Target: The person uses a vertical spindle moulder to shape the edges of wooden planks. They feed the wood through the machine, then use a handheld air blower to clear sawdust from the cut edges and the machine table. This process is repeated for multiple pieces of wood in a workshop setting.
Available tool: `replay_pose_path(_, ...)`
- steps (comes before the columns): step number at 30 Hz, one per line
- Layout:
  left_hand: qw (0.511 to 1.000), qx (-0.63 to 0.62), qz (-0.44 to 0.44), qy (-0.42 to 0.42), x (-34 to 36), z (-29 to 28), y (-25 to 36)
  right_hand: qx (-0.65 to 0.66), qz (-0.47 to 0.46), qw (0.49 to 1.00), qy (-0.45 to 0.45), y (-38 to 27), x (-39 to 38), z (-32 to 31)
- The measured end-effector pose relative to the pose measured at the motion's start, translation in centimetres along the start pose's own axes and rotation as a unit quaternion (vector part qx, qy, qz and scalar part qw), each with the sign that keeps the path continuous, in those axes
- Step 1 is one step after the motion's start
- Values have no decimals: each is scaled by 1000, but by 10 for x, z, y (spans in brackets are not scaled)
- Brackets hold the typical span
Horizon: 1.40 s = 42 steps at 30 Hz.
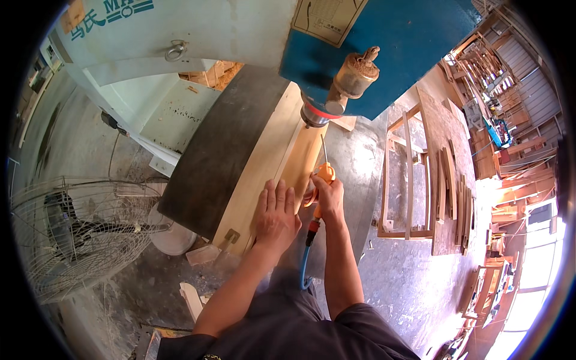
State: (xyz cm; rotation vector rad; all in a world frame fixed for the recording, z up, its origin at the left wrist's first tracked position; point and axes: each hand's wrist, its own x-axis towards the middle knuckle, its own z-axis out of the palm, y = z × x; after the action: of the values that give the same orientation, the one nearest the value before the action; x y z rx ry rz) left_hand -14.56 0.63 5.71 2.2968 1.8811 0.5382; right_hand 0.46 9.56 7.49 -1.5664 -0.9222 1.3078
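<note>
Left hand [276,217]: lies flat, fingers spread, on the plank [264,174], holding it on the dark machine bed [222,150].
Right hand [329,198]: closed round the orange air gun [321,180]; its thin nozzle points up at the spindle [315,114].
Hose [305,264]: blue, hangs from the gun between the forearms.
Risk, fingers: both hands sit near the spindle; a slip could carry them into it.
Risk, dust: the air blast could throw chips up at the face.
Risk, hose: could snag on the plank's edge.

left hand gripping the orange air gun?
No, the left hand lies flat on the wooden workpiece; the right hand holds the orange air gun.
</note>
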Motion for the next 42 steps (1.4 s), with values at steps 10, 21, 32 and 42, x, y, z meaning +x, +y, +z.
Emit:
replay_pose_path(10,1000,2,9,21,11,1,-1,3,23,1000,-20,-12,8,-2)
replay_pose_path(21,999,50,16,14,22,9,3,5,17,1000,-19,-8,24,-11)
replay_pose_path(32,989,138,58,-17,24,11,5,-44,12,999,-17,-29,18,-14)
replay_pose_path(42,989,127,64,-31,12,3,9,-62,-2,997,-41,-14,13,-15)
